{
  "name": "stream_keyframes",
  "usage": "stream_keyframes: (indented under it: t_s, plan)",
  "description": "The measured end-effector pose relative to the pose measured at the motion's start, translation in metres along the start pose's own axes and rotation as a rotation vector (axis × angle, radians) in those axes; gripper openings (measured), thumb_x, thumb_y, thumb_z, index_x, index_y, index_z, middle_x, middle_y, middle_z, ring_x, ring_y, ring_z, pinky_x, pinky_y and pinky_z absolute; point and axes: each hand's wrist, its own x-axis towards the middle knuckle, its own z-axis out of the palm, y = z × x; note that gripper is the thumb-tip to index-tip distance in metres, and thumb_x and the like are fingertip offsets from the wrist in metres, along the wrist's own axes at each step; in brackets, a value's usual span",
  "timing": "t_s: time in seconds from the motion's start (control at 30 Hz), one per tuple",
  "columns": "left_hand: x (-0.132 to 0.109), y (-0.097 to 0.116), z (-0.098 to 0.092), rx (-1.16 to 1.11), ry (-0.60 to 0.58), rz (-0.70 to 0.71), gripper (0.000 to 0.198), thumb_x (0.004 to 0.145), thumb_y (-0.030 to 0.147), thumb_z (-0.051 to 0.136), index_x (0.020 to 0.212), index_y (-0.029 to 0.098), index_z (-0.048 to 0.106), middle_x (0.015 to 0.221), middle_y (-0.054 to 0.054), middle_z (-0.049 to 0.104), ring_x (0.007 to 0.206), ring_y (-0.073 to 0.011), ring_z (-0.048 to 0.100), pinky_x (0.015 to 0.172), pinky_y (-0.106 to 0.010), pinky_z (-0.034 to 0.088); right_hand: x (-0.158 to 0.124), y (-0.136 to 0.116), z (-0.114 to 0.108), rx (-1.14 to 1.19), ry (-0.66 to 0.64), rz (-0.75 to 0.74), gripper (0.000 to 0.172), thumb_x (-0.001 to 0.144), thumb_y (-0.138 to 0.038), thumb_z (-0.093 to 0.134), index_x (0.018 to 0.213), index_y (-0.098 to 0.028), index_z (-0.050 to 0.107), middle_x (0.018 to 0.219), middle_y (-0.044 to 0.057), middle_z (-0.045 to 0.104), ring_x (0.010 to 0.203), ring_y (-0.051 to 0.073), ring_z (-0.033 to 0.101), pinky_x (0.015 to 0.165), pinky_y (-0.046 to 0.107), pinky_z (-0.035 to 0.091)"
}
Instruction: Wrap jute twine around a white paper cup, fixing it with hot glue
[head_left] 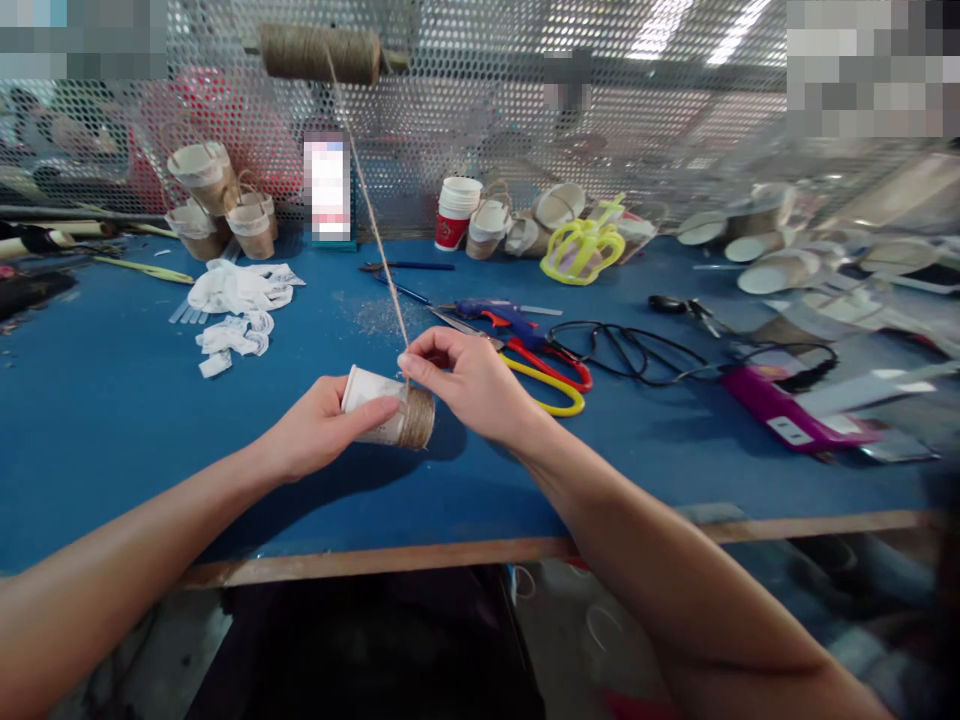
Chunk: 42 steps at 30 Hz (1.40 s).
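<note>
My left hand (319, 430) is closed round a white paper cup (373, 400) lying on its side above the blue table (112, 400). The cup's bottom end is wound with brown twine (416, 418). My right hand (469, 380) pinches the twine strand (375, 240) right at the cup. The strand runs taut up and left to a twine spool (319, 52) hanging on the perforated metal screen at the back.
Scissors with red and yellow handles (551, 385), a blue glue gun (502, 315) and a black cable (637, 355) lie right of my hands. White scraps (236, 300) lie left. Twine-wrapped cups (217, 200), stacked cups (457, 210) and a yellow crown shape (585, 250) stand behind. A pink device (787, 415) lies right.
</note>
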Motion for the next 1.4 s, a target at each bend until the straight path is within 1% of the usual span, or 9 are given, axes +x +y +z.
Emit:
stream_keyframes:
  t_s: [0.37,0.53,0.7,0.9,1.03,1.13,1.27,1.4]
  plan:
    - [-0.001,-0.002,-0.002,0.036,-0.034,0.076,0.02,0.072,0.033,0.056,0.072,0.013,0.058,0.063,0.002,0.054,0.056,-0.0075,0.044,0.055,-0.019,0.039,-0.001,0.0,0.001,-0.012,-0.025,0.006,0.011,0.076,-0.024,0.054,0.07,-0.015,0.056,0.065,-0.002,0.056,0.059,0.009,0.048,0.055,0.023,0.037]
    - [-0.003,0.001,0.0,0.086,-0.027,0.103,0.019,0.072,0.032,0.055,0.068,0.013,0.056,0.06,0.002,0.05,0.053,-0.0071,0.04,0.051,-0.018,0.037,-0.002,0.0,0.003,-0.002,-0.034,0.007,0.011,0.076,-0.024,0.054,0.071,-0.015,0.056,0.067,-0.001,0.056,0.06,0.009,0.048,0.056,0.023,0.038]
    - [-0.006,0.003,0.002,0.157,-0.059,0.102,0.02,0.071,0.031,0.052,0.068,0.011,0.056,0.06,0.001,0.048,0.054,-0.0082,0.04,0.05,-0.019,0.037,-0.001,0.002,0.003,-0.002,-0.037,0.009,0.01,0.076,-0.024,0.054,0.07,-0.015,0.055,0.067,-0.001,0.057,0.061,0.009,0.048,0.057,0.023,0.038]
    - [-0.008,0.002,0.002,0.223,-0.056,0.141,0.023,0.073,0.033,0.05,0.064,0.012,0.052,0.059,0.002,0.042,0.053,-0.0079,0.035,0.047,-0.019,0.034,-0.001,0.002,0.003,0.015,-0.047,0.021,0.009,0.075,-0.023,0.055,0.07,-0.015,0.055,0.067,-0.001,0.057,0.062,0.009,0.049,0.058,0.023,0.04]
    - [-0.01,0.002,0.001,0.28,-0.065,0.18,0.024,0.075,0.033,0.048,0.061,0.013,0.047,0.054,0.004,0.036,0.049,-0.0065,0.03,0.042,-0.018,0.027,0.0,0.002,0.003,0.027,-0.068,0.023,0.01,0.076,-0.024,0.054,0.072,-0.015,0.055,0.069,0.0,0.058,0.063,0.01,0.051,0.06,0.024,0.041]
    - [-0.011,0.001,0.0,0.318,-0.061,0.23,0.025,0.076,0.031,0.048,0.058,0.014,0.044,0.052,0.005,0.032,0.047,-0.0058,0.027,0.04,-0.018,0.023,0.0,0.002,0.002,0.046,-0.057,0.023,0.011,0.077,-0.026,0.054,0.073,-0.016,0.054,0.071,0.001,0.058,0.065,0.01,0.052,0.061,0.025,0.041]
    - [-0.009,0.0,-0.001,0.307,-0.059,0.263,0.023,0.076,0.029,0.048,0.059,0.014,0.045,0.053,0.005,0.033,0.047,-0.006,0.027,0.041,-0.018,0.025,-0.002,0.0,-0.001,0.062,-0.039,0.019,0.013,0.078,-0.028,0.051,0.073,-0.016,0.053,0.073,0.002,0.059,0.067,0.011,0.052,0.063,0.026,0.042]
    - [-0.006,-0.002,-0.001,0.249,-0.036,0.213,0.021,0.075,0.03,0.05,0.065,0.012,0.051,0.056,0.004,0.038,0.049,-0.0067,0.031,0.044,-0.018,0.03,-0.002,-0.002,-0.002,0.076,0.0,0.016,0.014,0.079,-0.028,0.051,0.073,-0.016,0.051,0.073,0.002,0.058,0.066,0.011,0.052,0.064,0.028,0.043]
